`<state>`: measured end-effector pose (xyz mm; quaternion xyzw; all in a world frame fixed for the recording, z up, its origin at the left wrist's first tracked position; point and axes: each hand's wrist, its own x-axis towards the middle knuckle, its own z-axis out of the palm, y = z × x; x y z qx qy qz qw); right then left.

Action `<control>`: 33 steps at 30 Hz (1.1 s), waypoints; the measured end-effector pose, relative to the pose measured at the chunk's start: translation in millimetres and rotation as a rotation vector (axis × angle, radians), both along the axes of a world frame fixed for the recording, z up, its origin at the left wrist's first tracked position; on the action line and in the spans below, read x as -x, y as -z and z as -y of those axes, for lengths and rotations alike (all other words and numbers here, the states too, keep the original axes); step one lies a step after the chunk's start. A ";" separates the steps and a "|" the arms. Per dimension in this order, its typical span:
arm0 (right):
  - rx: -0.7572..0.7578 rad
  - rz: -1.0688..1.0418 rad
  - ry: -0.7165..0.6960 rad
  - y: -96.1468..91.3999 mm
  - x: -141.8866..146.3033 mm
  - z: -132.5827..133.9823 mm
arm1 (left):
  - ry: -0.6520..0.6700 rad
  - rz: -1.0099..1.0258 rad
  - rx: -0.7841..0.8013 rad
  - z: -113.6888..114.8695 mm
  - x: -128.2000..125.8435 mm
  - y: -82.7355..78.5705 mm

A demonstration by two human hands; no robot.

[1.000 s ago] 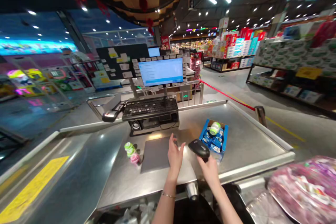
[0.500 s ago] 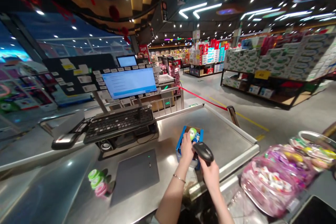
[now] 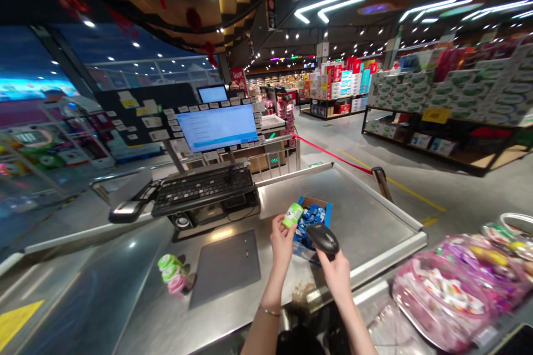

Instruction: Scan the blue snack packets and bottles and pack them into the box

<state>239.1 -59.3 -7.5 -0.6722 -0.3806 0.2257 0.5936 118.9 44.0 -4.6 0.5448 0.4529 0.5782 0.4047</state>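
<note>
My left hand (image 3: 281,243) is closed round a small green and white pot (image 3: 292,214), lifted just above the steel checkout counter (image 3: 366,227). My right hand (image 3: 337,272) grips a black handheld barcode scanner (image 3: 322,237), its head close to the pot. Right behind both hands sits a blue cardboard tray (image 3: 327,213) filled with blue packets (image 3: 310,219). A dark flat scanner plate (image 3: 227,266) lies to the left of my left hand.
Three small pots, green and pink (image 3: 175,276), stand left of the plate. A keyboard (image 3: 204,187), a till screen (image 3: 217,127) and a card terminal (image 3: 125,211) are at the back. Pink bagged goods (image 3: 449,283) lie to the right. A red barrier tape (image 3: 333,154) crosses the aisle.
My left hand went from above the plate to the blue tray, took the green pot out and raised it beside the scanner. My view swung right, then slightly back.
</note>
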 end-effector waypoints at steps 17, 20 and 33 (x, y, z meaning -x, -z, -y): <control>0.077 0.434 -0.335 -11.9 86.0 18.9 | -0.237 0.071 -0.010 46.6 118.9 8.7; 0.077 0.432 -0.322 -12.3 90.5 19.2 | -0.257 0.025 -0.024 46.8 125.2 10.2; 0.140 0.358 -0.439 12.3 125.1 17.0 | -0.825 -0.759 0.233 95.4 241.7 29.4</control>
